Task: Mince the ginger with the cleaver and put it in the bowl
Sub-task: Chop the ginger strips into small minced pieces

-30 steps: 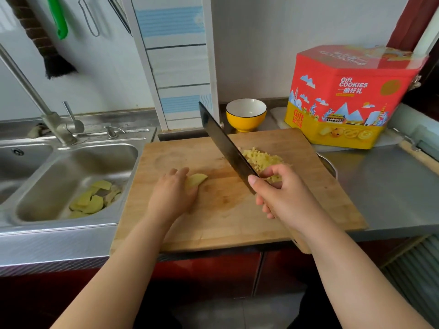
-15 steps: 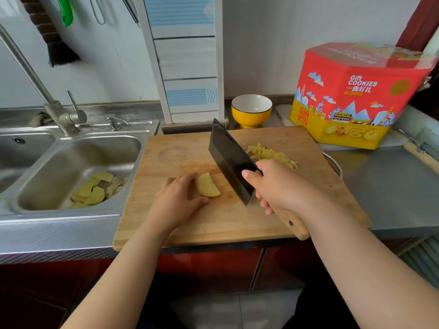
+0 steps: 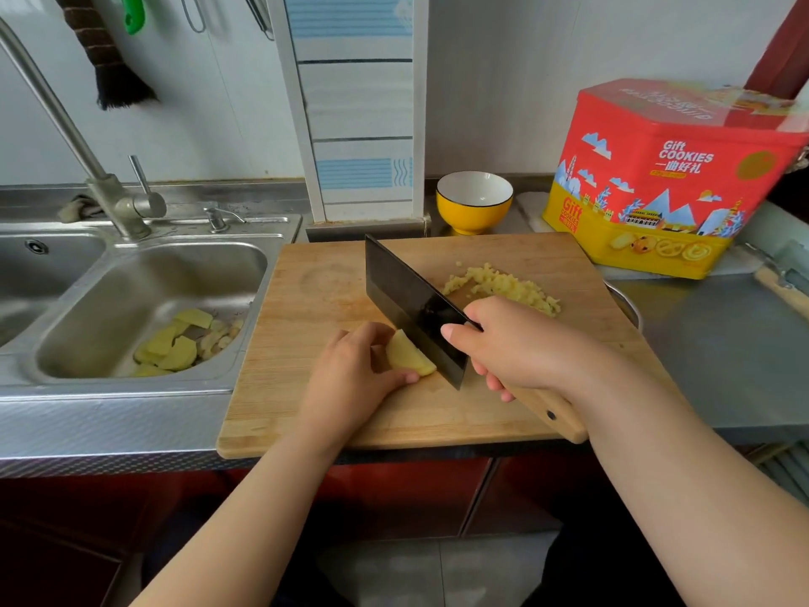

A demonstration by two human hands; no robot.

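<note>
1. Wrapped around the wooden handle, our right hand (image 3: 521,343) holds the cleaver (image 3: 413,306) firmly, forefinger laid along the near end of the blade; the dark blade runs from far-left to near-right across the cutting board (image 3: 315,300).
2. Our left hand (image 3: 354,378) pins the remaining ginger piece (image 3: 409,357) against the board, fingers curled over its left side and thumb at its near edge.
3. The ginger piece lies just left of the blade's heel, touching or almost touching the blade face; its long axis runs roughly parallel to the blade, from far-left to near-right.
4. We judge that the coming cut turns on this relation: the blade sits on the right flank of the piece, and the holding fingers (image 3: 372,339) sit on the left, so each stroke must fall between them.
5. On the far side of the blade, right of centre, the minced ginger pile (image 3: 503,286) rests on the board, well apart from the held piece.
6. Beyond the board's far edge stands the yellow bowl (image 3: 475,203), empty as far as we can see; the task is partly done.
</note>
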